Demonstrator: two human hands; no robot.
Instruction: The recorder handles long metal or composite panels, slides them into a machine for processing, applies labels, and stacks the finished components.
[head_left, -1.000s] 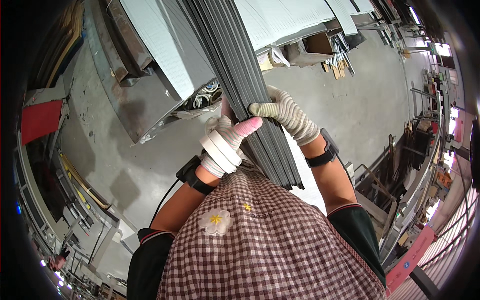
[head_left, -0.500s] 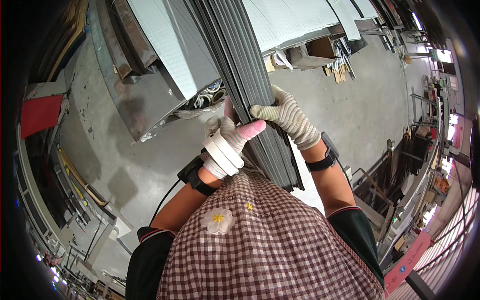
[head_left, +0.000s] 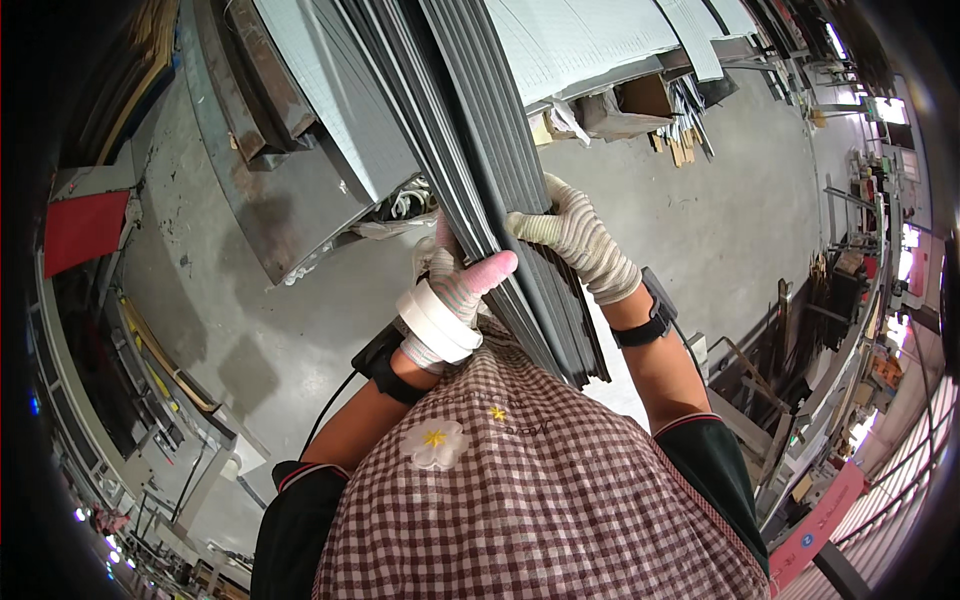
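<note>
A bundle of long dark grey strips (head_left: 505, 165) runs from the far top edge down to my apron, several strips side by side. My left hand (head_left: 462, 285), in a striped glove with pink fingertips, is closed round the bundle's left side, thumb on top. Around that wrist hangs a roll of white tape (head_left: 440, 322). My right hand (head_left: 575, 235), in a striped glove, grips the right side, its thumb laid over the strips. The fingers of both hands are partly hidden beneath the bundle.
Ahead, a worktable covered with pale sheeting (head_left: 585, 45) lies under the strips' far part. Rusty metal channels (head_left: 262, 90) rest on a metal surface at the left. Below the table edge stands an open cardboard box (head_left: 640, 100) beside thin offcuts (head_left: 685, 120).
The left part of the bundle has spread leftward and turned, opening a groove between it and the right part. My left hand has moved slightly down and left; the right is nearly still.
</note>
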